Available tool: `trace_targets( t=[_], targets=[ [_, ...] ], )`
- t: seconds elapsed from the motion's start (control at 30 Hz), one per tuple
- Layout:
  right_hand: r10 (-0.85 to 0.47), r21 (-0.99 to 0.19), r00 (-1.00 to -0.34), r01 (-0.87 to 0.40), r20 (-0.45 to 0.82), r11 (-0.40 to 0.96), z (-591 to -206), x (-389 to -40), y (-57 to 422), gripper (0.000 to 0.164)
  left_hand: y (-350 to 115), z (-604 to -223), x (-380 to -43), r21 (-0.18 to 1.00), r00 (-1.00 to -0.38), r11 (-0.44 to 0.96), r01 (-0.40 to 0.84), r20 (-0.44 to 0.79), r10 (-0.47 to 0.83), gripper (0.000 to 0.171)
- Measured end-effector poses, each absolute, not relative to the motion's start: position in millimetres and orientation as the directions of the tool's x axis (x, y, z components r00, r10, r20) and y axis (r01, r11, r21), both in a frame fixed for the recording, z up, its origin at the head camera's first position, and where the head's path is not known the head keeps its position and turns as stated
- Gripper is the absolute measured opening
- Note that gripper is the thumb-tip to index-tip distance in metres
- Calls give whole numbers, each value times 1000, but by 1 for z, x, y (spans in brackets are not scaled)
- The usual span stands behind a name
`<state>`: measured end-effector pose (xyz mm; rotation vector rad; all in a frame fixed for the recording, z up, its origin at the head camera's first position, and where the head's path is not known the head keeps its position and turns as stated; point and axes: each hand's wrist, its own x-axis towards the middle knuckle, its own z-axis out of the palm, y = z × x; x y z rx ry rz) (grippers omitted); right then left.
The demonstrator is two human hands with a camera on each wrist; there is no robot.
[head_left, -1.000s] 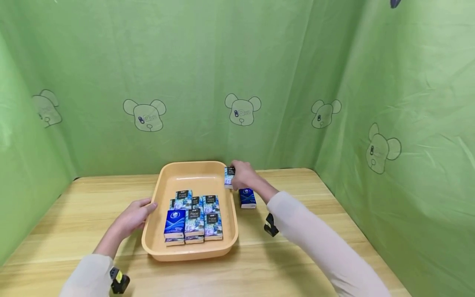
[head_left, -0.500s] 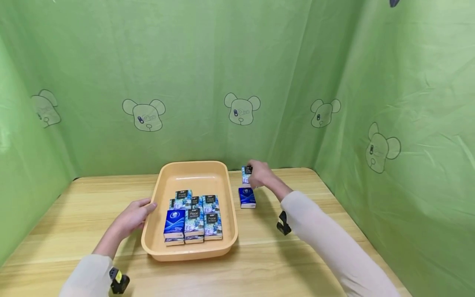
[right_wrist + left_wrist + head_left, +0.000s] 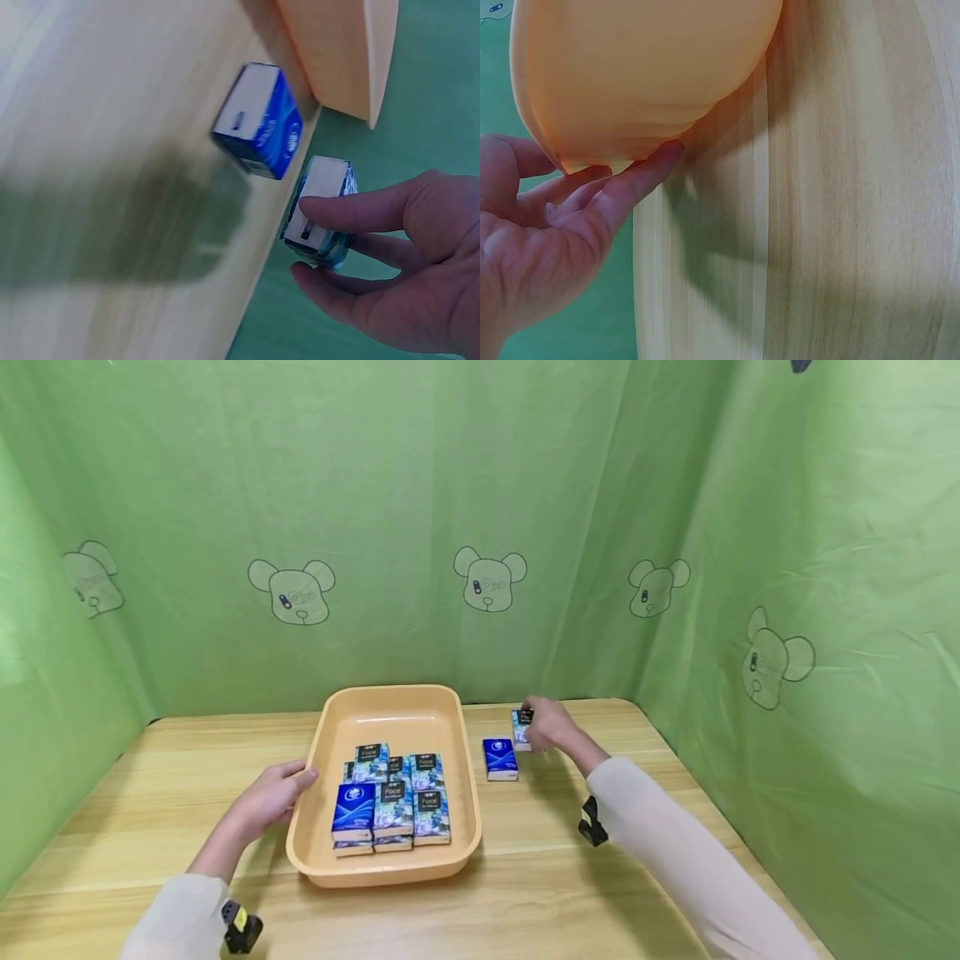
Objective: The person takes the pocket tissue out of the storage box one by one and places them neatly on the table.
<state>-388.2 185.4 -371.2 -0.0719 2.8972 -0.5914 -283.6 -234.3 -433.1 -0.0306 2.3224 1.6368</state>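
Observation:
My right hand (image 3: 551,724) grips a flower-patterned tissue pack (image 3: 521,729) with a dark label, right of the tray; in the right wrist view the thumb lies across the pack's pale side (image 3: 324,178). A dark blue tissue pack (image 3: 500,759) lies on the table just left of it. At the left rim of the peach plastic tray (image 3: 472,802), my left hand (image 3: 270,795) has its thumb over the edge and its fingers against the outer wall. Inside the tray, several patterned packs (image 3: 431,817) and one blue pack (image 3: 352,812) sit in rows, some stacked.
The wooden table (image 3: 555,893) runs under everything. Green curtains (image 3: 390,485) with bear drawings enclose it at the back and both sides, close behind the tray's far end.
My right hand has carried the patterned pack rightward, from above the tray's right rim to beyond the blue pack on the table. My left hand has stayed at the rim.

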Motion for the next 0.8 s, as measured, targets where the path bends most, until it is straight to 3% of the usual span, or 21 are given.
trace_targets(
  t=[0.23,0.5,0.8],
  targets=[
    [-97,-368,-986,-41,-136,929,-387,-384,194,81,-234,-433,-283,919,-955,345,-190,-254,151,61],
    [-55,-416,-977,37,-208,909,-404,-383,195,83,-234,-434,-284,918,-955,349,-187,-253,152,61],
    [-67,-374,-976,16,-207,927,-416,-383,194,76,-233,-432,-285,917,-954,348,-196,-260,147,61]
  ],
)
